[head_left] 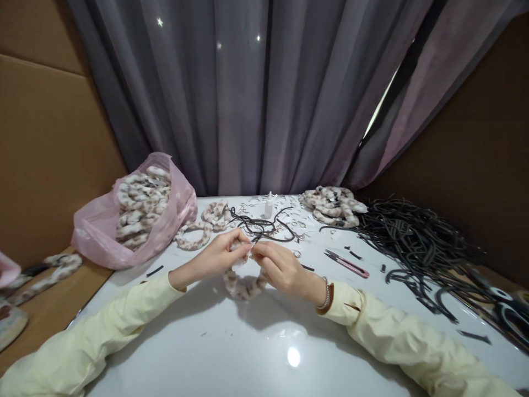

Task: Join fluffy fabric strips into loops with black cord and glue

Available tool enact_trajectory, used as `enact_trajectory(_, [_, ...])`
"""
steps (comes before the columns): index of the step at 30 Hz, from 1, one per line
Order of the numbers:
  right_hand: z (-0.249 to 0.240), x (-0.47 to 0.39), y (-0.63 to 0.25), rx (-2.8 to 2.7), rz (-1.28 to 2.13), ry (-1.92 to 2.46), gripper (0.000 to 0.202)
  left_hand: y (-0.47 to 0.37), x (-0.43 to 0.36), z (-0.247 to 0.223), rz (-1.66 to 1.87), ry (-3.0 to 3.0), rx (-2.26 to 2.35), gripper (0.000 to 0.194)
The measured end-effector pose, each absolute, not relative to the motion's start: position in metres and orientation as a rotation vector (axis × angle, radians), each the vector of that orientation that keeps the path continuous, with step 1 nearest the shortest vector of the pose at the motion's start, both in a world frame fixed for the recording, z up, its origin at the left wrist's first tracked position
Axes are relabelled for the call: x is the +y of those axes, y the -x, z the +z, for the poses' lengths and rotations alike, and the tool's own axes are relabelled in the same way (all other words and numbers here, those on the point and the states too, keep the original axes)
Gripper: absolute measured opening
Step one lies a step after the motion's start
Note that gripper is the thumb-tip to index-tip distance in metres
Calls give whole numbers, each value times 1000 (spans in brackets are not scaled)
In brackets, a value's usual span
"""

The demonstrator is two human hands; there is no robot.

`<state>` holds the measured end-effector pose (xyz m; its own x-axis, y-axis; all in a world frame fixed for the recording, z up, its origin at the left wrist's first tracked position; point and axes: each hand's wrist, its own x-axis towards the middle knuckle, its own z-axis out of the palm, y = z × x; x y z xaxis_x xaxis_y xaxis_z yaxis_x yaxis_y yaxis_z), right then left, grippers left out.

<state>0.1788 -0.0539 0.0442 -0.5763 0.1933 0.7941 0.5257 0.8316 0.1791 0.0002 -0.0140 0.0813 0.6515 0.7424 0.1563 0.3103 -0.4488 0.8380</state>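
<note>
Held up at the upper edge by the left hand [219,255], thumb and fingers closed on the fluff: a furry ring [244,285], white with brown mottling. Closed too at the right hand [287,271], with thumb and forefinger pinched together right beside the left fingertips; too small to tell what is between them. Hanging mostly below and between both hands, above or against the bench [198,353]; cannot tell which.

Just beyond the hands, dark cords [283,240] in a loose tangle, then a small white bottle [268,208] standing upright among scattered little metal rings [296,254]. Beyond the left hand and near it, furry loops [194,238] lying flat; farther out to the left, a pink bag [93,231], open and filled with more mottled fluff [140,215]. Below the bag, left of the left hand, a short black piece [155,271].

To the right of the right hand, pink-handled snips [346,263], well apart from the fingers. Beyond the snips, a furry pile [334,207]; farther right, a big heap of black cords [407,234]. Around the right wrist, a beaded bracelet [327,293].
</note>
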Motion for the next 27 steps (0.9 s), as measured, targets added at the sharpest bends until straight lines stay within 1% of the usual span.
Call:
enact_trajectory(2, [42, -52, -179, -2110, -394, 618, 17, 1, -14, 77, 582, -2046, 801, 20])
enact_trajectory(4, [41, -50, -178, -2009, -207, 735, 17, 1, -14, 74, 540, -2061, 781, 22])
enact_trajectory(9, [45, -47, -176, -1863, 151, 903, 17, 1, -14, 71, 542, -2153, 747, 24])
enact_trajectory(15, [53, -44, -181, -1798, 394, 1078, 16, 0, -17, 69, 558, -2190, 707, 25])
enact_trajectory(20, [55, -40, -185, -1752, 625, 1193, 15, -3, -22, 64, 570, -2154, 780, 25])
enact_trajectory(23, [59, -40, -186, -1739, 832, 1204, 19, -3, -23, 60, 652, -2292, 772, 17])
enact_trajectory(25, [62, -39, -187, -1719, 971, 1206, 20, -2, -23, 56, 709, -2432, 688, 8])
enact_trajectory(27, [64, -39, -188, -1707, 1074, 1202, 20, 0, -22, 52, 753, -2585, 561, 6])
